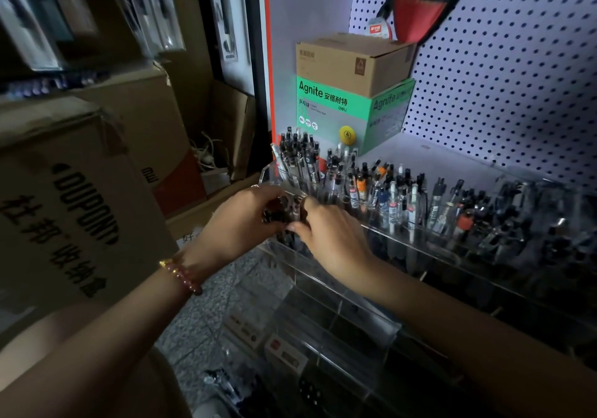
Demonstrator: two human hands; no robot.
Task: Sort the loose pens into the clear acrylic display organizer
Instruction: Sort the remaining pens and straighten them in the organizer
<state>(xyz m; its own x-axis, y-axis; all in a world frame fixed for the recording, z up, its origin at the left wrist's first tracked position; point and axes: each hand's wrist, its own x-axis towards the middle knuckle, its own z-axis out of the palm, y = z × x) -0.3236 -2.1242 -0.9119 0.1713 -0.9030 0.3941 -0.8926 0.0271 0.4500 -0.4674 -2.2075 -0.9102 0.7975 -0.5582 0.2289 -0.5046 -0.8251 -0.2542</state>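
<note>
A clear acrylic organizer [326, 291] with stepped rows stands on a white shelf. Its upper rows are packed with several upright pens [371, 188]. At its left end, my left hand [239, 220] grips a bundle of dark-capped pens [282, 212] over a compartment. My right hand [329, 236] meets the bundle from the right, fingers curled on the pen tops. The pens' lower ends are hidden behind my hands and the acrylic wall. A beaded bracelet sits on my left wrist.
A green Agnite box [339, 111] with a cardboard box [352, 62] on top stands behind the organizer against a pegboard [504, 88]. Big cardboard cartons [74, 198] crowd the left. Speckled floor [206, 314] shows below, between the cartons and the organizer.
</note>
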